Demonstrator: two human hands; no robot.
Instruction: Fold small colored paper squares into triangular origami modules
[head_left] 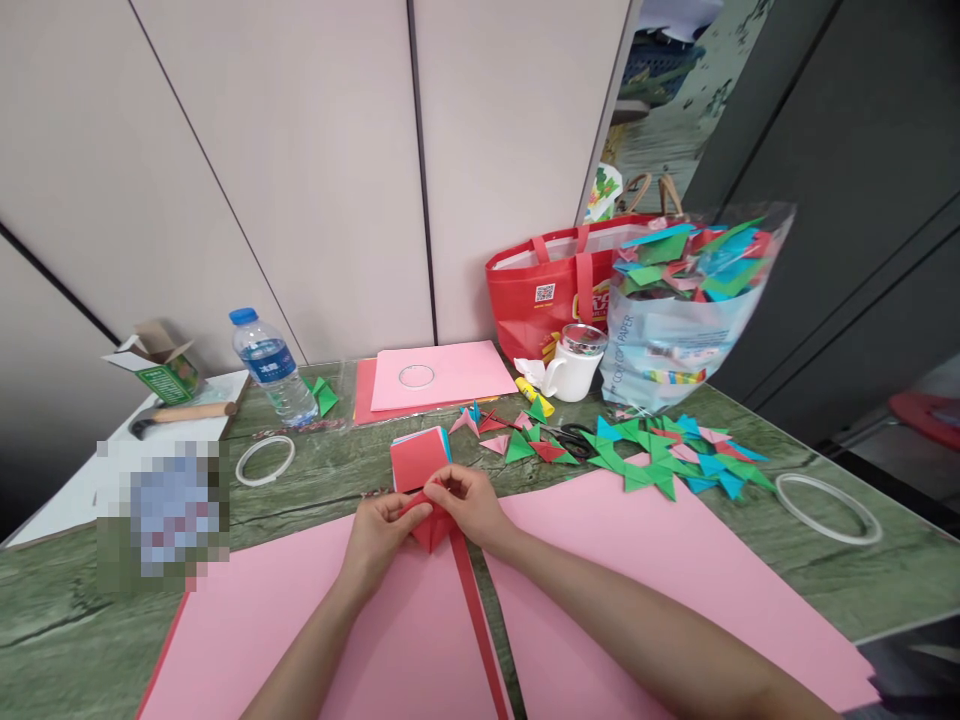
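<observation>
Both of my hands meet over the pink sheets, pinching one small piece of red folded paper (432,533) between thumbs and fingers. My left hand (379,535) grips its left side, and my right hand (471,505) grips its upper right. Part of the paper is hidden behind my fingers; its lower corner points toward me. Just beyond my hands lies a stack of square coloured paper (418,457), red on top with white and blue edges showing. Large pink paper sheets (285,610) lie under my forearms, with red sheets beneath the left pile.
Folded paper pieces (652,460), scissors (574,440) and a glue stick (534,396) lie at back right. Behind stand a white mug (577,365), a red bag (536,290) and a filled plastic bag (667,340). A water bottle (274,370), hammer (184,413) and white ring (266,461) are left.
</observation>
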